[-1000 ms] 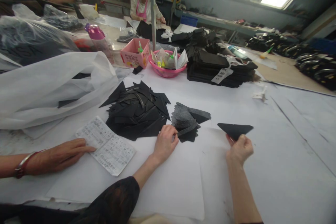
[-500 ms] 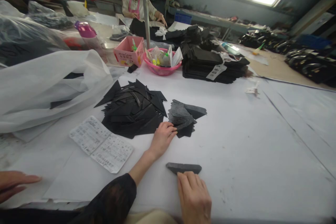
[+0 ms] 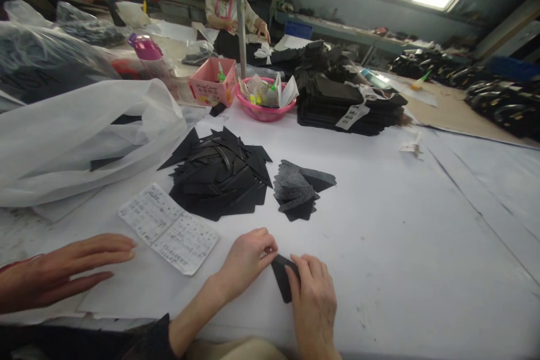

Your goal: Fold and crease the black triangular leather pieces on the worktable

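Both of my hands meet on a small black cut piece (image 3: 282, 279) near the table's front edge. My left hand (image 3: 244, 260) pinches its left corner with curled fingers. My right hand (image 3: 313, 304) lies over its right side, fingers pressed down on it. Beyond them lies a heap of black triangular pieces (image 3: 217, 177) and a smaller stack of grey felt-like triangles (image 3: 297, 188). A printed paper slip (image 3: 169, 228) rests left of my hands. Another person's hand (image 3: 59, 270) lies flat on the table at the far left.
A big white plastic bag (image 3: 80, 135) fills the left. A pink box (image 3: 210, 83), a pink bowl of small bottles (image 3: 265, 102) and stacked black pieces with a tag (image 3: 350, 107) stand behind. A seated person (image 3: 230, 8) works at the back.
My left hand has left the grey stack and come back to the piece under my right hand. The other person's hand has slid further onto the table from the left.
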Available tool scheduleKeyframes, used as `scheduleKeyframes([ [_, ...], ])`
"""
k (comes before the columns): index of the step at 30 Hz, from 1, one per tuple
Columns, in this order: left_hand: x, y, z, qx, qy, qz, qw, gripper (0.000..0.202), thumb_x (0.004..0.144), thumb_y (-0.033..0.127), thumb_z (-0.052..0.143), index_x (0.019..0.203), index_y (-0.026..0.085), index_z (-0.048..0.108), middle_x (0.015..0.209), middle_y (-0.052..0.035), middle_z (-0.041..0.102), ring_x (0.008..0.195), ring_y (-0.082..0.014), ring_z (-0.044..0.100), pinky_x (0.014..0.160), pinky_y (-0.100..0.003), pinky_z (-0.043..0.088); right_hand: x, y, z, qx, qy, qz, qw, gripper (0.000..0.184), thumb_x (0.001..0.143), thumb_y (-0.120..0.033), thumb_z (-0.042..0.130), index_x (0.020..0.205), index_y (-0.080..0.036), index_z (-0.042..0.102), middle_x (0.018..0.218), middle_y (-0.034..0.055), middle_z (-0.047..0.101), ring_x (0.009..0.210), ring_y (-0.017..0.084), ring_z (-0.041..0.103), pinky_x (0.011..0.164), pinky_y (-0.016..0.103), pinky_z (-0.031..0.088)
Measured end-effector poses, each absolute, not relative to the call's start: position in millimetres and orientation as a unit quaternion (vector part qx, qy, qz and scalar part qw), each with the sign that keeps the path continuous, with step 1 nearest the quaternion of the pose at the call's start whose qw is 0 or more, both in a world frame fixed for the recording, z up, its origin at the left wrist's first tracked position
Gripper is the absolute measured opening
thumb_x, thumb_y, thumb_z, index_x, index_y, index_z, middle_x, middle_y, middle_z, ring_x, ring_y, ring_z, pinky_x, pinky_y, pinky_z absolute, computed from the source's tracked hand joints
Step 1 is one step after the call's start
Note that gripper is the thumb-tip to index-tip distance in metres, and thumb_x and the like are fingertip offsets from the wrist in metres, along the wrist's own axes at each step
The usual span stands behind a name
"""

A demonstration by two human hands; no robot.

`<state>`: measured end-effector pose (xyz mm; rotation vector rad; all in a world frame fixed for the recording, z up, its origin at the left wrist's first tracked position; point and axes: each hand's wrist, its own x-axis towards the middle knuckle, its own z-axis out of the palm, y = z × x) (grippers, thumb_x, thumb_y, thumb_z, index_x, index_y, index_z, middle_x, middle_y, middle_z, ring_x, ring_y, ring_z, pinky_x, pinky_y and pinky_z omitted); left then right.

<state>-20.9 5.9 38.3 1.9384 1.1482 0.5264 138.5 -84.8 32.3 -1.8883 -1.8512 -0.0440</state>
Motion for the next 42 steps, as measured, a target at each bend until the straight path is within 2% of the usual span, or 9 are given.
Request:
scheduleKeyframes([
  [5, -24.2, -6.2, 24.3, 0.803, 0.449, 0.19, 0.342, 0.008, 0.087, 0.018, 0.066, 0.079, 0.02, 0.064, 0.081, 0.0007, 0.059, 0.079, -0.0144, 0.055, 0.068, -0.024, 0.038, 136.6, -78.3, 26.7, -0.696, -0.686, -0.021, 0.211, 0.025, 0.1, -0.038, 0.034, 0.095, -0.022, 0.054, 0.093, 0.0074, 0.058, 0.083, 0.024, 0.05, 0.071, 0.038, 0.035],
  [9, -24.7, -10.4, 15.4, 0.816, 0.436, 0.218, 0.31, 0.009, 0.09, 0.021, 0.063, 0.081, 0.02, 0.064, 0.082, 0.0002, 0.059, 0.081, -0.015, 0.055, 0.069, -0.025, 0.038, 134.1, -77.4, 27.4, -0.694, -0.683, -0.001, 0.229, 0.031, 0.101, -0.041, 0.03, 0.086, -0.022, 0.049, 0.082, 0.0052, 0.055, 0.076, 0.022, 0.048, 0.069, 0.036, 0.033],
  [13, -25.9, -13.2, 11.2, 0.816, 0.429, 0.254, 0.294, 0.014, 0.092, 0.023, 0.06, 0.078, 0.018, 0.061, 0.081, -0.0003, 0.057, 0.079, -0.0148, 0.053, 0.068, -0.026, 0.038, 135.8, -77.8, 28.0, -0.681, -0.692, -0.001, 0.241, 0.028, 0.101, -0.041, 0.034, 0.098, -0.021, 0.053, 0.084, 0.0028, 0.057, 0.077, 0.019, 0.049, 0.071, 0.033, 0.034],
  [16, -27.4, -16.5, 10.7, 0.819, 0.428, 0.265, 0.277, 0.016, 0.095, 0.024, 0.056, 0.08, 0.017, 0.06, 0.082, -0.001, 0.057, 0.079, -0.0151, 0.052, 0.069, -0.027, 0.04, 137.9, -80.7, 24.6, -0.664, -0.708, 0.008, 0.24, 0.021, 0.101, -0.033, 0.041, 0.11, -0.023, 0.056, 0.09, 0.0015, 0.058, 0.082, 0.018, 0.049, 0.074, 0.03, 0.035],
  [19, -28.8, -20.9, 10.5, 0.83, 0.42, 0.272, 0.247, 0.016, 0.097, 0.021, 0.05, 0.085, 0.017, 0.06, 0.084, -0.0016, 0.057, 0.08, -0.0154, 0.052, 0.069, -0.027, 0.042, 140.2, -84.5, 19.0, -0.653, -0.712, 0.0, 0.257, 0.017, 0.099, -0.026, 0.047, 0.111, -0.024, 0.06, 0.089, 0.0008, 0.056, 0.082, 0.016, 0.047, 0.076, 0.029, 0.034],
  [21, -29.4, -24.1, 9.7, 0.844, 0.409, 0.274, 0.213, 0.012, 0.097, 0.018, 0.05, 0.096, 0.017, 0.062, 0.085, -0.0018, 0.058, 0.08, -0.0156, 0.052, 0.07, -0.028, 0.044, 141.7, -86.2, 15.3, -0.644, -0.717, -0.016, 0.265, 0.018, 0.098, -0.023, 0.05, 0.111, -0.024, 0.061, 0.09, 0.0011, 0.056, 0.083, 0.016, 0.047, 0.077, 0.028, 0.034],
  [25, -28.1, -29.7, 8.8, 0.874, 0.383, 0.272, 0.127, 0.028, 0.096, 0.014, 0.05, 0.123, 0.017, 0.056, 0.087, -0.0028, 0.059, 0.079, -0.0162, 0.052, 0.069, -0.03, 0.047, 143.3, -87.5, 10.7, -0.63, -0.729, -0.036, 0.267, 0.019, 0.097, -0.021, 0.051, 0.111, -0.023, 0.064, 0.091, 0.0019, 0.057, 0.084, 0.015, 0.047, 0.077, 0.029, 0.035],
  [33, -23.3, -33.4, 10.5, 0.875, 0.386, 0.273, 0.1, 0.025, 0.095, 0.013, 0.051, 0.119, 0.014, 0.057, 0.086, -0.0035, 0.059, 0.078, -0.0164, 0.052, 0.067, -0.031, 0.049, 142.4, -87.9, 11.9, -0.618, -0.738, -0.043, 0.267, 0.022, 0.097, -0.018, 0.05, 0.113, -0.023, 0.065, 0.091, 0.0024, 0.057, 0.084, 0.014, 0.047, 0.078, 0.029, 0.035],
  [42, -22.0, -32.3, 15.0, 0.865, 0.388, 0.298, 0.113, 0.012, 0.094, 0.01, 0.05, 0.095, 0.013, 0.061, 0.08, -0.0029, 0.056, 0.075, -0.016, 0.05, 0.064, -0.029, 0.046, 142.7, -87.6, 10.8, -0.611, -0.741, -0.026, 0.278, 0.022, 0.098, -0.019, 0.048, 0.112, -0.022, 0.064, 0.095, 0.0025, 0.057, 0.087, 0.014, 0.048, 0.08, 0.028, 0.036],
])
